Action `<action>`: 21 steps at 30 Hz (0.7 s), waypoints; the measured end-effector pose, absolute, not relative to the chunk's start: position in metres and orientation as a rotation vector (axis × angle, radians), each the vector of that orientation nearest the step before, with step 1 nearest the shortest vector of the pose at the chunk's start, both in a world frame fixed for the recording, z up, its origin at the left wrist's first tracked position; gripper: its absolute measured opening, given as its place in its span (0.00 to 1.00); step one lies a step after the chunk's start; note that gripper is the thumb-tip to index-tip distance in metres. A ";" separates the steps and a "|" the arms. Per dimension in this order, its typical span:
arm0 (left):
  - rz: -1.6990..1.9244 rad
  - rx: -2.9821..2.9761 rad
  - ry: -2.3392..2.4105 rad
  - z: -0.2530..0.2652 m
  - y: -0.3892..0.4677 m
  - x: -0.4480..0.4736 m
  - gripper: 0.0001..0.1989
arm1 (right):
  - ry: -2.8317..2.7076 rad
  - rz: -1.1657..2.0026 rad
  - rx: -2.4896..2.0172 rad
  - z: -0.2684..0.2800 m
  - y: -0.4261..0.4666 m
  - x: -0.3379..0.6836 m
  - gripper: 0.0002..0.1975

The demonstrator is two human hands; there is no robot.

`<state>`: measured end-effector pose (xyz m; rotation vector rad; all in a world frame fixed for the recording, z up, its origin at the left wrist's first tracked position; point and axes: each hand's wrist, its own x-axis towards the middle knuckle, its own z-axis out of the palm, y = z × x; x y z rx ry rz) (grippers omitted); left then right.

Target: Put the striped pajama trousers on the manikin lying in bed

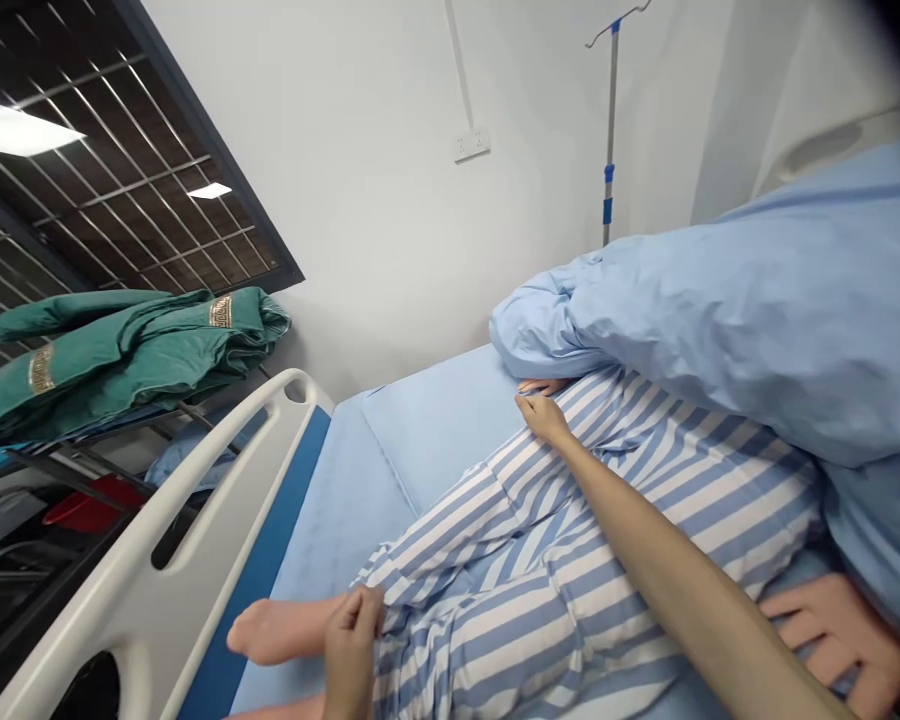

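A figure that looks like a training manikin lies on a bed, wearing blue-and-white striped trousers (495, 500). Its smooth bare foot (270, 630) sticks out of one trouser leg. My left hand (354, 635) is closed at the ankle, its fingers on the trouser hem. My right hand (544, 418) reaches across the legs and is closed at the far edge of the thigh; what its fingers pinch is hidden. Just beyond it, the manikin's far hand (546, 384) shows from under a blue quilt (690, 300). The near manikin hand (832, 635) lies with fingers spread at lower right.
A cream bed end board (195, 520) stands at the left, past the feet. Folded green garments (135, 340) lie on a rack beyond it. An IV pole (611, 130) rises behind the bed against the wall. A barred window (120, 150) is at upper left.
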<state>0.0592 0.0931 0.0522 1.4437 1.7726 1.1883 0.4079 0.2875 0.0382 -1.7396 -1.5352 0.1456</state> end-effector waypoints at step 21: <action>1.007 1.691 1.852 0.018 0.083 0.059 0.15 | -1.676 0.332 -1.724 0.068 0.244 0.297 0.22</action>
